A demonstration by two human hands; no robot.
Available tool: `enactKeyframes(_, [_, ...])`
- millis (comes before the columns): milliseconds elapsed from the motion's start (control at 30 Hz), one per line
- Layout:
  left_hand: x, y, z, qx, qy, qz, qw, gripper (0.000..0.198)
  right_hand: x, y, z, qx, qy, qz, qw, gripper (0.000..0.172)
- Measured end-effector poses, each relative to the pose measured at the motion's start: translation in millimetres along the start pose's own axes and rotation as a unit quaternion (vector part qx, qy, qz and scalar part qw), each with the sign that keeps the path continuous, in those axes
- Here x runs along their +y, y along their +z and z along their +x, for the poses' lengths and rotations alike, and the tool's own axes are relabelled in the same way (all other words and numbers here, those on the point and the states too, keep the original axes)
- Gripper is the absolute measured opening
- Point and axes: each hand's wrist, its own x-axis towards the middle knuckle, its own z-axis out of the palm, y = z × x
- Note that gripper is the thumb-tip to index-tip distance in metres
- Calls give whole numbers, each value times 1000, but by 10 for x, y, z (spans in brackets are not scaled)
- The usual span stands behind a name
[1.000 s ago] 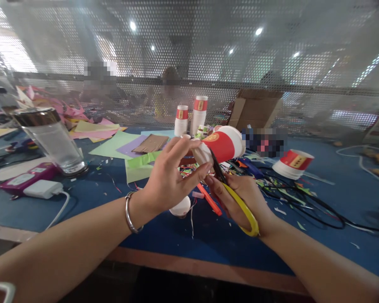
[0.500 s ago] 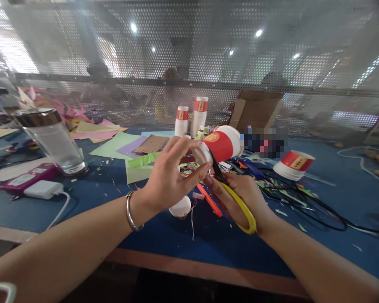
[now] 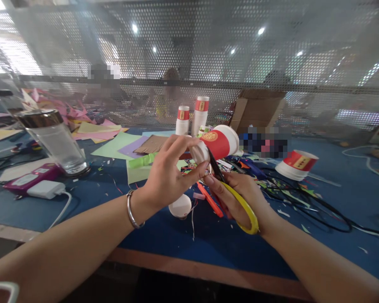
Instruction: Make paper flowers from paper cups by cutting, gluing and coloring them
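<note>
My left hand [image 3: 173, 172] grips a red and white paper cup [image 3: 220, 143] by its bottom end, thumb below and fingers above. The cup lies sideways in the air, its rim to the right. In my right hand [image 3: 236, 195] is a pair of scissors [image 3: 244, 206] with yellow handles and dark blades. The blades lie against the cup near its base; whether they have cut through I cannot tell. Beneath my hands are a round white object [image 3: 180, 206] and a red-orange stick-like tool [image 3: 211, 201] on the blue tabletop [image 3: 189, 256].
Stacked paper cups [image 3: 201, 115] stand at the back, and a cut cup [image 3: 298, 163] sits at the right by black cables [image 3: 331, 214]. Paper scraps litter the middle. At left are a glass bottle [image 3: 58, 143], a white charger [image 3: 46, 189] and coloured paper [image 3: 116, 143].
Both hands, the cup and the scissors keep nearly the same position. The cup has turned slightly, with more of its gold emblem showing, and the view has shifted a little.
</note>
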Motion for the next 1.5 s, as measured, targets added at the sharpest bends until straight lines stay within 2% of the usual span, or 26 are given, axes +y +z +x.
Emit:
enactKeyframes(133, [61, -49, 27, -16, 53, 97, 994, 36, -39, -9, -3, -3, 25, 14, 1000, 60])
enactKeyframes(233, [82, -56, 30, -27, 80, 121, 989, 36, -59, -21, 5, -9, 41, 19, 999, 60])
enactKeyframes(467, [62, -28, 4, -35, 48, 80, 995, 37, 0, -13, 16, -13, 12, 25, 1000, 65])
enactKeyframes(700, [36, -19, 26, -24, 22, 56, 998, 34, 15, -8, 30, -3, 20, 14, 1000, 66])
enactKeyframes(867, [16, -20, 41, -15, 23, 71, 997, 35, -44, -13, 13, 2, 22, 15, 1000, 65])
enactKeyframes(1200, [-30, -32, 45, -24, 22, 73, 997, 34, 50, -4, 58, -4, 41, 1, 999, 67])
enactKeyframes(1267, [-27, -30, 46, -21, 0, 49, 999, 34, 38, -6, 58, -1, 56, 23, 998, 66])
enactKeyframes(1367, [-40, -26, 64, -5, -67, -52, 996, 35, 46, -5, 70, 9, 73, 65, 995, 64])
enactKeyframes(1500, [-125, -33, 113, 17, -162, -196, 967, 29, 101, -8, 105, 24, 117, 120, 986, 60])
